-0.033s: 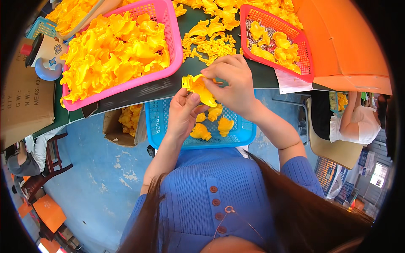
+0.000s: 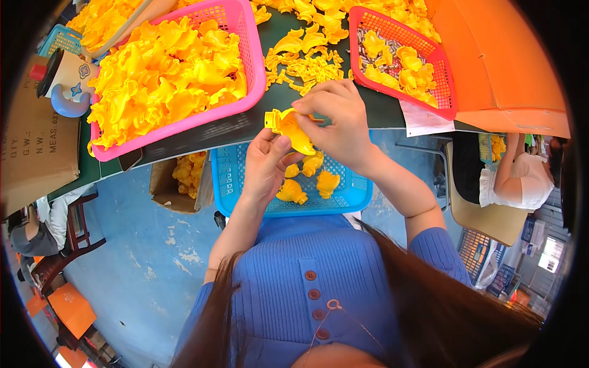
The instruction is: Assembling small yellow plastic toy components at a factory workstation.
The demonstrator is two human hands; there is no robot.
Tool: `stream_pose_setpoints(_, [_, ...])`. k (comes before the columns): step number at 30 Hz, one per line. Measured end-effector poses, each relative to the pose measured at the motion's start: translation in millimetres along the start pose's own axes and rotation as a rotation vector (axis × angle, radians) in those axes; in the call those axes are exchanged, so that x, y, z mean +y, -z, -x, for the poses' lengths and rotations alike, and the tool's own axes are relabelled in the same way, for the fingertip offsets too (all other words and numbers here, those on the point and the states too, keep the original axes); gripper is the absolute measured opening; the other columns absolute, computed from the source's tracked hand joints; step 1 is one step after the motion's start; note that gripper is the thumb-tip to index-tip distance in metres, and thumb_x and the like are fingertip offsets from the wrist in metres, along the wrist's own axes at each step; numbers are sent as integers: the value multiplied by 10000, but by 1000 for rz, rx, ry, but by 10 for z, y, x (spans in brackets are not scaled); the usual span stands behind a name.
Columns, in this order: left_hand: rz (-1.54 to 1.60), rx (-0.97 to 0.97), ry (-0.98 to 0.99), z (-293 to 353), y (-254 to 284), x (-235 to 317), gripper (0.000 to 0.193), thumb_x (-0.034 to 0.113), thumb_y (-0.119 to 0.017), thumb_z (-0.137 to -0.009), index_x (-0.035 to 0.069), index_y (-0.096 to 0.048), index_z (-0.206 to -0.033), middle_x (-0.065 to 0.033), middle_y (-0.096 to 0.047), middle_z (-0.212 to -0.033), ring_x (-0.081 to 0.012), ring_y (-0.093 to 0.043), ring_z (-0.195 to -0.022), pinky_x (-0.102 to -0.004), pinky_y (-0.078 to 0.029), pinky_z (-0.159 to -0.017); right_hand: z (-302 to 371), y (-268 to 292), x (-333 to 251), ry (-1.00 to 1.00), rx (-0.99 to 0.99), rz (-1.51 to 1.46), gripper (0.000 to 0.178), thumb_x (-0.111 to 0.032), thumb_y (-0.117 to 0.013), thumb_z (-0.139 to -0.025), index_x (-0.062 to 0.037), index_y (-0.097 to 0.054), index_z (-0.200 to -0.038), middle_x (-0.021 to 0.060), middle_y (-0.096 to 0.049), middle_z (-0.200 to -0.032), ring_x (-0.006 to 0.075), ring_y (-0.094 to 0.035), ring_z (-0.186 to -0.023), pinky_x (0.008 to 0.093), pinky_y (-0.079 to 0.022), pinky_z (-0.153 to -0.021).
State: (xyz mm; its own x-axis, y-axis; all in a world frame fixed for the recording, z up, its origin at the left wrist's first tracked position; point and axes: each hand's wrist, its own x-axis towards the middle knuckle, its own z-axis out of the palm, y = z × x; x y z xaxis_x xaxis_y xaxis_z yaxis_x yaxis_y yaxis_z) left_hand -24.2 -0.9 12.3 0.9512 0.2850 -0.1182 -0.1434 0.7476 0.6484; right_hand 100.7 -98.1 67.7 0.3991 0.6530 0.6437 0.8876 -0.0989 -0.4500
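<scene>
"One yellow piece [image 2: 296, 136]. Who has it?"

"The left hand [image 2: 265, 162] and right hand [image 2: 338, 119] both grip it, by the near edge of the table [image 2: 383, 113]."

"What's on the table?"

"A pink basket [image 2: 254, 70] and a red basket [image 2: 446, 86], yellow bits [image 2: 310, 69] between."

"And below it?"

"A blue basket [image 2: 354, 195] and scuffed blue floor [image 2: 141, 236]."

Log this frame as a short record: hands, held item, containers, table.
left hand: grips yellow plastic piece from lower left; left hand
right hand: on the same piece, from upper right; right hand
pink basket: left side, heaped with yellow parts
red basket: right side, yellow parts over small metallic-looking pieces
blue basket: below table edge, several yellow parts
green table: small yellow strips between pink and red baskets
</scene>
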Motion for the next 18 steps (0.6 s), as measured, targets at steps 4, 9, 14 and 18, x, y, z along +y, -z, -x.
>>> stream_pose_setpoints(4, [-35,35,-6,9,-10,-1,394,209,-584,-879,-14,-471,-1183,-98,-598,-1083,-171,-612,-960,-283,-528,-799,14,-12,2,-16,-2,-5,155,-6,-717,-595,-78,-630,-702,7,-619,-704,167,-578,-712,297,-401,-676])
stream_pose_setpoints(9, [-104,3,-6,8,13,-14,360,206,-584,-880,-34,-521,-1139,-101,-610,-1068,-167,-615,-942,-286,-521,-803,44,-10,21,-8,-28,-20,141,-5,-712,-603,-73,-617,-682,8,-609,-686,172,-571,-692,298,-397,-671])
stream_pose_setpoints(14, [-131,-21,43,-44,51,-3,335,173,-548,-897,-37,-511,-1156,-102,-598,-1083,-169,-595,-984,-304,-488,-858,81,17,79,-5,-66,20,122,-12,-706,-615,-72,-612,-664,12,-610,-660,172,-574,-664,302,-394,-669])
stream_pose_setpoints(18, [-75,-58,-99,-85,-84,-19,499,64,-549,-863,-26,-354,-1314,-116,-501,-1221,-193,-501,-1131,-331,-398,-974,28,65,75,-40,35,75,113,-19,-699,-620,-73,-602,-640,7,-606,-635,162,-569,-637,305,-390,-672])
